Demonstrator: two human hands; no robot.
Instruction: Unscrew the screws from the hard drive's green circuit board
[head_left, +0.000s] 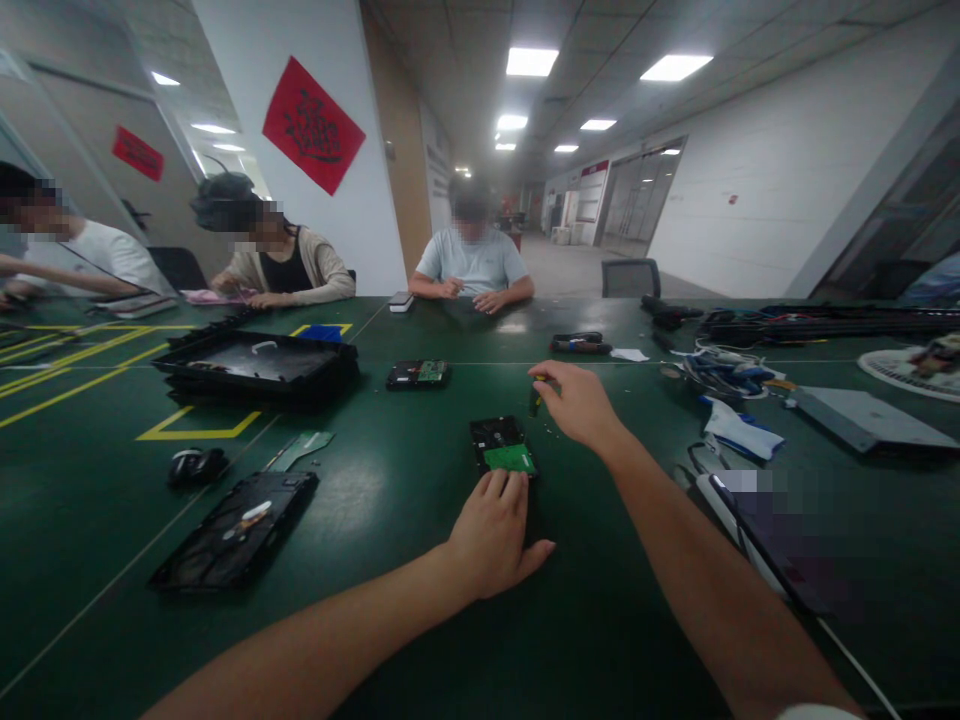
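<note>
Both my bare forearms come in from the near edge over the green table [615,640]. My left hand [491,530] lies with its fingers bent over the near end of a hard drive [489,436], just touching its green circuit board [510,459]; the thumb spreads away to the right, so nothing is clasped there. The drive sits in the middle of the table, ahead of me. Just right of it, my right hand [581,402] pinches a short tool handle [534,402], dark with some yellow, between thumb and fingertips; its tip is too small to make out. Pale specks [553,433] lie on the table near it. To the left are a black plastic shell [225,545] and a black mouse [196,467]; farther off, a second hard drive [418,375]. On the right lies a silver metal box [874,420]. Across the far side sits a co-worker [471,262].
</note>
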